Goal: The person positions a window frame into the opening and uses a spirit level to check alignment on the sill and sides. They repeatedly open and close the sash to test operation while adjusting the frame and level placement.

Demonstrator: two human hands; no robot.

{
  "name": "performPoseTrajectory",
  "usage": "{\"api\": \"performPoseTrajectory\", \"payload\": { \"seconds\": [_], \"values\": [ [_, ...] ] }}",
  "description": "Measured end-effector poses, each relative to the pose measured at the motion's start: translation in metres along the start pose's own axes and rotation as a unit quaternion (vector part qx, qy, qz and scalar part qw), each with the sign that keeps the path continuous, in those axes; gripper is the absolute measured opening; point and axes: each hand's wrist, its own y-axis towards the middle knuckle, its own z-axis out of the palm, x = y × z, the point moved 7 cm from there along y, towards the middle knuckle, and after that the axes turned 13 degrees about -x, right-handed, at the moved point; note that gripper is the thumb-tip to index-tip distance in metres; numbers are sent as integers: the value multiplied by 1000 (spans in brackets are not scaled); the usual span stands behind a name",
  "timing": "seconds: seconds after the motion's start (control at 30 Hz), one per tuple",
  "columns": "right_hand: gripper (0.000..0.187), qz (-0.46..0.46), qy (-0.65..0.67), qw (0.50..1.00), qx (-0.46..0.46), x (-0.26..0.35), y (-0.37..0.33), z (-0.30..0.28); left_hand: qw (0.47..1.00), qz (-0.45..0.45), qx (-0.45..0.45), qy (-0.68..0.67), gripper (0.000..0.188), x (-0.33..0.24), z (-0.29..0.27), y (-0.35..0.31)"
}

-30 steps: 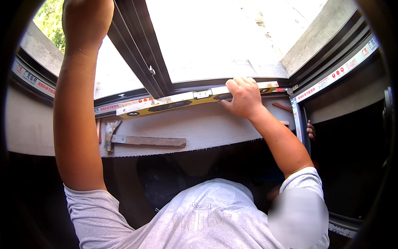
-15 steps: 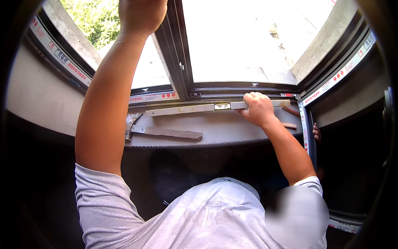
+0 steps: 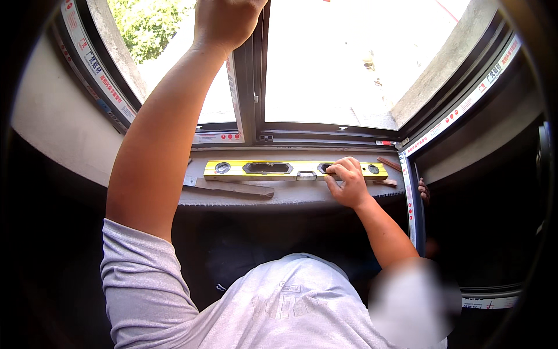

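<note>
A yellow spirit level (image 3: 232,169) lies along the grey window sill, its broad face with vials and slots turned up toward me. My right hand (image 3: 347,183) grips it right of the middle, fingers at one of the slots. My left hand (image 3: 226,23) reaches up high beside the dark upright (image 3: 246,87) of the window frame; the picture's upper edge cuts off its fingers. Below the level lies a hand tool with a wooden handle (image 3: 235,189), its metal head mostly hidden by my left forearm.
Reddish strips (image 3: 389,164) lie at the sill's right end. A dark framed sash (image 3: 416,215) with printed tape stands open at the right, with another person's fingers (image 3: 424,191) at its edge. Bare concrete (image 3: 427,81) edges the opening outside.
The level has come away from the window frame toward me and turned from its narrow edge to its yellow broad face. My right hand moved with it. My left hand still reaches up.
</note>
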Motion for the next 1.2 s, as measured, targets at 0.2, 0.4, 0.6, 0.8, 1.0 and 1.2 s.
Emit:
{"api": "performPoseTrajectory", "payload": {
  "seconds": [0.2, 0.4, 0.6, 0.8, 1.0, 1.2],
  "values": [
    [33, 86, 83, 981, -150, 37, 122, -20, 994, 91, -45, 45, 64, 35, 0, 17],
    [102, 45, 288, 926, -240, 133, 325, -53, 998, 54, -29, 9, 69, 23, 1, 11],
    [58, 8, 282, 940, -191, 250, 449, -85, 998, -48, -12, -31, 62, 21, -7, 2],
    [44, -40, 90, 953, -287, 233, 475, -79, 995, -94, 11, 17, 74, 43, -16, -35],
    [44, -100, 75, 948, -292, 230, 471, -76, 969, 181, -109, 125, 38, 107, -141, -130],
    [34, -65, 7, 961, -269, 220, 477, -58, 857, -107, 26, 504, 34, 289, -301, -185]
  ]
}}
